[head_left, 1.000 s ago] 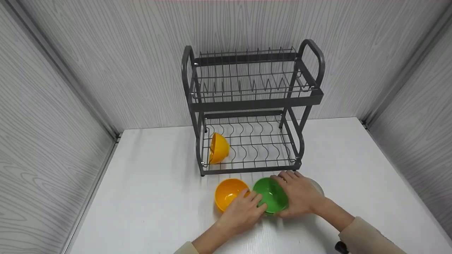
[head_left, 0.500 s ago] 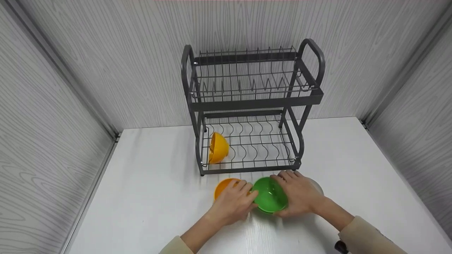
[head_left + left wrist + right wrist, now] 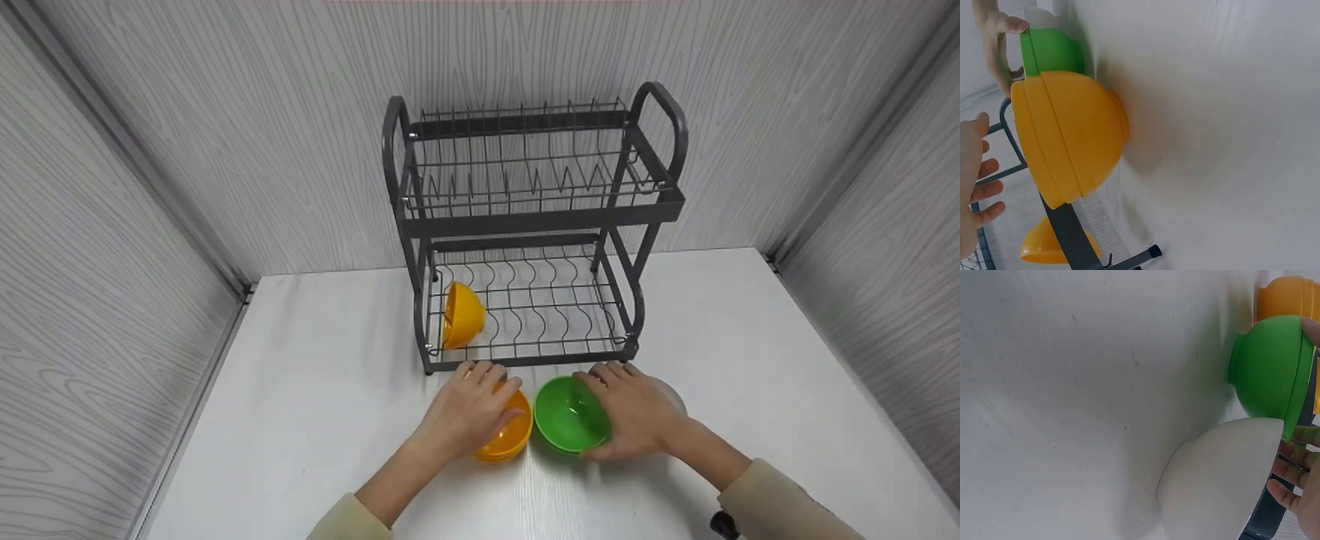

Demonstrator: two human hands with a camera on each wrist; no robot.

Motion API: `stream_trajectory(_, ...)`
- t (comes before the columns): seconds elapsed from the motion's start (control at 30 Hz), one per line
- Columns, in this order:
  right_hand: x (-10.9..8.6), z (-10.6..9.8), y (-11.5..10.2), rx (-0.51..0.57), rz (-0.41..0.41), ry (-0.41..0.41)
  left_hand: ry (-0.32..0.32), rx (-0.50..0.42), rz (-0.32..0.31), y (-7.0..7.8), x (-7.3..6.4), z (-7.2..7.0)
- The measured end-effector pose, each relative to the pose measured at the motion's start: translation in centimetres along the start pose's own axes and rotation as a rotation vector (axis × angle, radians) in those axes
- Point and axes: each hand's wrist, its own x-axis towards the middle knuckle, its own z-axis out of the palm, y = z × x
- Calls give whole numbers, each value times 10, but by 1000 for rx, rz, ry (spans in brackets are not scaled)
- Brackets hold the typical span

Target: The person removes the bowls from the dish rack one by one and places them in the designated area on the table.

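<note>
My left hand is held over a stack of orange bowls on the white table. Its fingers are loosely bent and spread, and in the left wrist view they show a gap from the rims of the orange stack. To the right, my right hand holds nested green bowls across the rim. The thumb presses the near side of the green bowls in the right wrist view, while the fingers reach the far side. A white bowl stands partly hidden beneath that hand.
Behind the bowls stands a dark two-tier dish rack. A yellow-orange bowl sits on its side at the left end of the lower tier. Grey wood-grain panels enclose the table. A small black object shows by the right sleeve.
My left hand has moved left, from between the orange and green bowls to above the orange stack. The right hand stays on the green bowls.
</note>
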Motion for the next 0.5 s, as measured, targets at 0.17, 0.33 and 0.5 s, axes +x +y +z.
stream_trajectory(0.17,0,1,0,-6,-4,9,52,-33,-60,-14,-2,1)
stream_trajectory(0.33,0,0,1,-19,1,9,100,-106,-147,-26,-4,4)
stream_trajectory(0.5,0,0,0,-13,5,-10,134,-184,-249,-35,-7,10)
